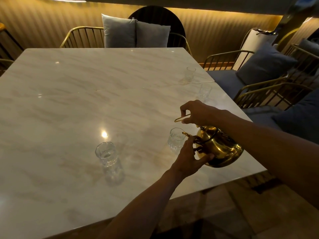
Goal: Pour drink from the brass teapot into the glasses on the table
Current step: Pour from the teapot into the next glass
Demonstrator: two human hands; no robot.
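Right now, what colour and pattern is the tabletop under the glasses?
Pale cream marble with soft beige veining, glossy; shown best, and only, in the head view.

— What do you have around you in this room?

— You stand at a big marble table (86, 94) with a pale, glossy top; a thin seam crosses it, and a bright lamp reflection (104, 134) sits on the near part. Behind it you see a ribbed wall (43, 23), lit warm yellow by a light strip (224, 12) from above.

— And the seats?

— On the far side you have a gold wire-frame bench (81, 37) with two grey cushions (134, 33) and a dark round backrest (157, 14) behind them. On your right, more gold-frame chairs (269, 94) with blue-grey cushions (265, 66). Under the table edge, the floor (241, 213) looks like brown wood.
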